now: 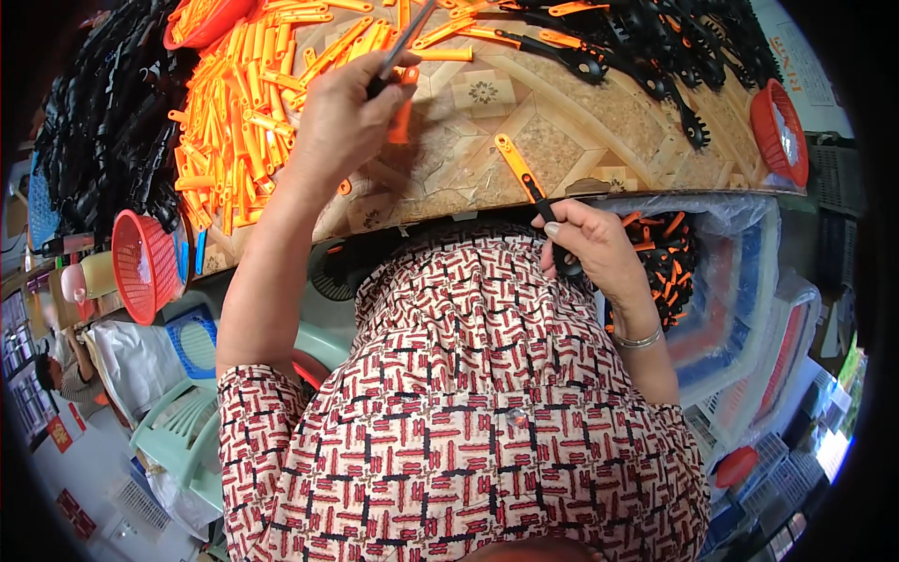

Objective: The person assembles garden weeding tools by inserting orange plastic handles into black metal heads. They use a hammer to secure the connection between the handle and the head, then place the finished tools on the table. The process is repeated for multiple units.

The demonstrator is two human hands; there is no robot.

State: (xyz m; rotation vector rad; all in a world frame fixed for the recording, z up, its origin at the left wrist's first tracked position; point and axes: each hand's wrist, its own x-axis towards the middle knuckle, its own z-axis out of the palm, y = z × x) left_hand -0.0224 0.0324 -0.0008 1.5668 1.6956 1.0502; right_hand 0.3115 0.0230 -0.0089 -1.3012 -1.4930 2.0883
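Note:
My left hand [351,117] is raised over the table, closed around a slim metal-bladed tool [408,39] with a black grip. An orange handle piece [401,117] shows beside its fingers; whether they grip it too is unclear. At the table's front edge, my right hand [595,245] pinches a black kitchen utensil with an orange handle [513,161]. That handle points up and away over the tabletop, while the utensil's black head is partly hidden under my fingers. A big pile of loose orange handles [248,112] lies left of my left hand.
Black utensils [646,56] lie at the table's [562,122] far right, and black parts [103,122] are heaped far left. Red baskets stand at the left [145,267] and right [779,136] edges. Below the table, a plastic-lined crate [730,290] holds black-and-orange utensils [670,272].

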